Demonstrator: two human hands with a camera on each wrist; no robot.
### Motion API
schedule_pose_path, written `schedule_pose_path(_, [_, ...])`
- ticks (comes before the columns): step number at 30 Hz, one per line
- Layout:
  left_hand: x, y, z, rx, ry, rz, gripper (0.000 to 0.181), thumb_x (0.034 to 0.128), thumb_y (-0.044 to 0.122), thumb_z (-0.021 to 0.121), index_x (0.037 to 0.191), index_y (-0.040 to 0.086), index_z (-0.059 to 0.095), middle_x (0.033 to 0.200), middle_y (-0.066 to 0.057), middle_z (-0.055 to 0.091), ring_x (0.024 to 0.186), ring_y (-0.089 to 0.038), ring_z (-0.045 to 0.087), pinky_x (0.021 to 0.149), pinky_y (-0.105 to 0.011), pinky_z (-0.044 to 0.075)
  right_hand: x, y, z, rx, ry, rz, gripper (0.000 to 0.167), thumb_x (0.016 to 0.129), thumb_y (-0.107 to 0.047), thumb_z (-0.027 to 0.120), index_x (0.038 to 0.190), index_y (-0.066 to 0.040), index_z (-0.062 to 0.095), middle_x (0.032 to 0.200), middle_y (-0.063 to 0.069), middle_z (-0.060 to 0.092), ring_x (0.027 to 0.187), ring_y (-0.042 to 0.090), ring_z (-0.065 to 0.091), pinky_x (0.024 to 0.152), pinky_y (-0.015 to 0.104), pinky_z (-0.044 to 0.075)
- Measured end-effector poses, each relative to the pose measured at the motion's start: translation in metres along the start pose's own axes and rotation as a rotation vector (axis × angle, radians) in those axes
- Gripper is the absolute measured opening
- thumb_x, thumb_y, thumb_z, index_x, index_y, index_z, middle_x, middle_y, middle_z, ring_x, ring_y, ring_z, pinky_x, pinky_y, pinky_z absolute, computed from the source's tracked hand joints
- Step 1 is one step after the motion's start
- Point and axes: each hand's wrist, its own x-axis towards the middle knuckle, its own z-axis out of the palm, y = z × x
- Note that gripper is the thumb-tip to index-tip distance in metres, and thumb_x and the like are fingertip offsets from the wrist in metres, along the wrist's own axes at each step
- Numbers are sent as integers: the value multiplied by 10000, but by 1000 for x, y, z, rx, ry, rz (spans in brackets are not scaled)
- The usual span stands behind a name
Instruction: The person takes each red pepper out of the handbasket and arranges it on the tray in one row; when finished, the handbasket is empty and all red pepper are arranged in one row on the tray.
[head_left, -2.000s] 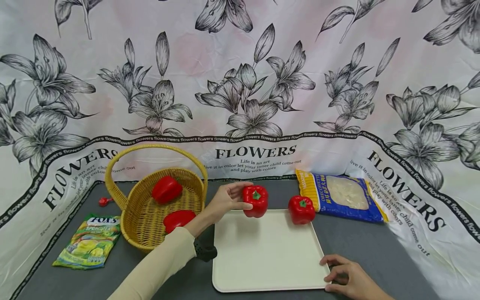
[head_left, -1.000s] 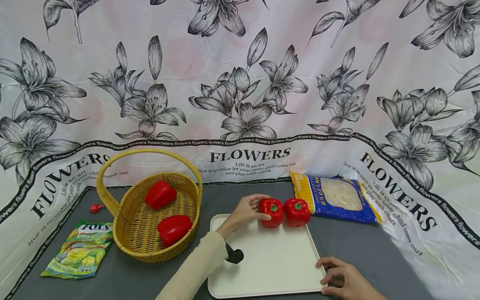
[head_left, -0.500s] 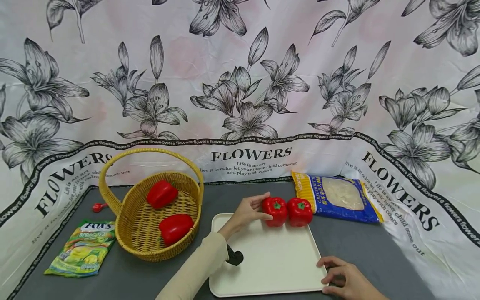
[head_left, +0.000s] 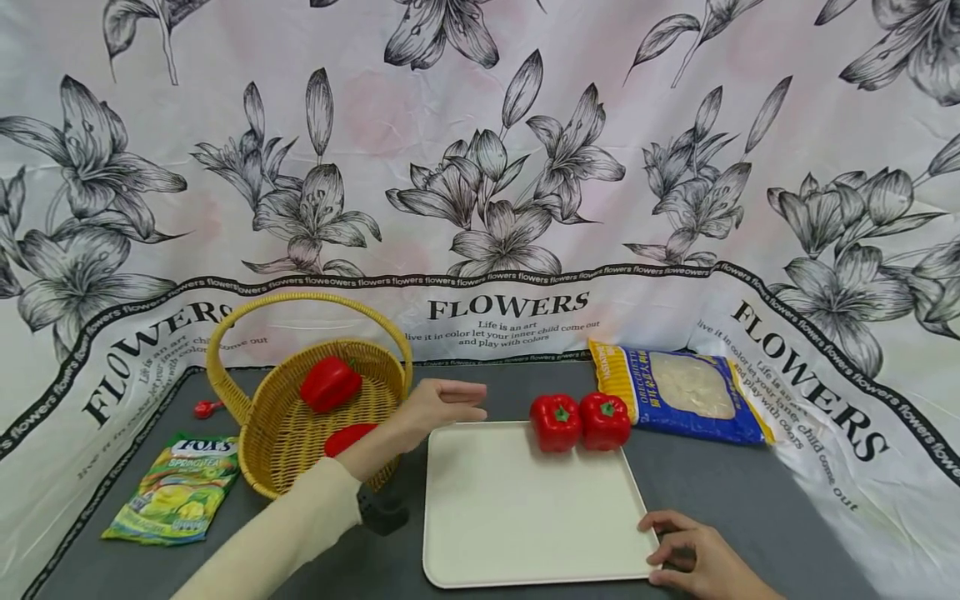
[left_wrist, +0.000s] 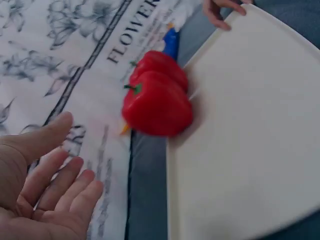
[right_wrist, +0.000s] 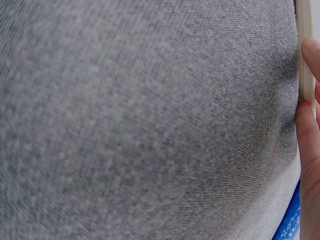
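Observation:
My left hand (head_left: 438,410) is bare and raised between the wicker basket (head_left: 281,433) and the white tray (head_left: 525,508). Its fingers are extended, apart from the thumb, and hold nothing. At the tray's far right corner, a red bell pepper (head_left: 555,422) stands beside a second bell pepper (head_left: 605,422), both with green stems up. They also show in the left wrist view, one overlapping the other. My right hand (head_left: 697,554) holds the tray's near right edge with bent fingers and thumb; the right wrist view catches only some of its fingers (right_wrist: 309,130) at the rim.
Inside the basket lie a red bell pepper (head_left: 330,384) and another pepper (head_left: 347,438), partly hidden by my left arm. A blue-yellow pasta bag (head_left: 690,396) lies at the back right. A FOX'S candy bag (head_left: 172,492) and a small red object (head_left: 207,408) lie left.
My left hand carried a bell pepper rightward, set it on the tray beside the other one, let go and drew back left toward the basket. The right hand stayed at the tray edge.

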Motion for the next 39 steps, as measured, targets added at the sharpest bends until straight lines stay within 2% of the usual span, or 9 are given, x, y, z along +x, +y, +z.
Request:
schedule_pose_path(5, [-37, 17, -52, 42, 23, -97, 469, 856, 140, 727, 1264, -48, 591, 1222, -192, 629, 1088, -275, 635, 986, -479, 444, 0, -2, 0, 13, -8, 17, 132, 796, -283, 782, 838, -166, 737, 1158, 156, 558, 975, -35, 485, 734, 258, 561])
schedule_pose_path(9, [-54, 24, -85, 75, 80, -130, 499, 867, 144, 718, 1285, -76, 558, 1231, -218, 615, 1045, -249, 654, 908, -395, 513, 0, -2, -1, 11, -4, -5, 124, 798, -267, 780, 836, -158, 735, 1149, 154, 561, 969, -37, 487, 723, 262, 565])
schedule_pose_path(13, [-57, 30, -111, 113, 141, -152, 522, 872, 141, 713, 1307, -84, 532, 1255, -201, 604, 998, -158, 654, 864, -306, 534, 0, -2, -1, 4, -1, -28, 105, 802, -248, 778, 836, -158, 735, 1144, 137, 565, 969, -42, 485, 714, 250, 565])
schedule_pose_path(16, [-54, 32, -127, 144, 192, -181, 538, 872, 150, 714, 1320, -75, 521, 1269, -179, 598, 956, -94, 637, 883, -307, 525, 0, -2, -1, 2, -1, -29, 101, 804, -245, 776, 834, -157, 735, 1142, 141, 566, 973, -43, 484, 714, 249, 564])
schedule_pose_path(19, [-48, 31, -140, 196, 251, -206, 548, 880, 159, 705, 1334, -75, 505, 1305, -210, 564, 1021, -164, 626, 942, -367, 495, -1, -2, -1, 4, -2, -13, 106, 802, -250, 778, 832, -158, 735, 1143, 143, 565, 970, -43, 485, 717, 251, 564])
schedule_pose_path(24, [-34, 25, -154, 298, 362, -262, 577, 878, 181, 706, 1346, -79, 489, 1427, -261, 412, 1283, -377, 420, 1042, -470, 394, -1, -1, 0, 2, 0, -19, 98, 808, -240, 772, 841, -155, 737, 1144, 142, 567, 969, -35, 488, 716, 249, 564])
schedule_pose_path(30, [-20, 17, -156, 373, 474, -263, 549, 856, 158, 713, 1301, -103, 524, 1380, -291, 445, 1286, -419, 370, 1041, -483, 376, -2, 2, 0, 5, 23, -104, 67, 822, -198, 759, 856, -146, 735, 1145, 87, 576, 981, -39, 487, 707, 239, 565])
schedule_pose_path(36, [-12, 3, -155, 390, 508, -250, 587, 861, 122, 705, 1335, -131, 466, 1442, -302, 361, 1305, -432, 337, 1021, -474, 394, -4, 4, 4, -30, 75, -210, 71, 812, -204, 769, 841, -154, 728, 1130, 65, 584, 988, -25, 500, 666, 248, 568])
schedule_pose_path(39, [-11, -4, -154, 415, 526, -248, 596, 862, 113, 700, 1340, -141, 450, 1430, -309, 371, 1283, -431, 367, 1005, -479, 401, -4, 5, 4, -28, 68, -188, 74, 810, -210, 771, 839, -157, 729, 1133, 73, 582, 974, -17, 507, 664, 246, 567])
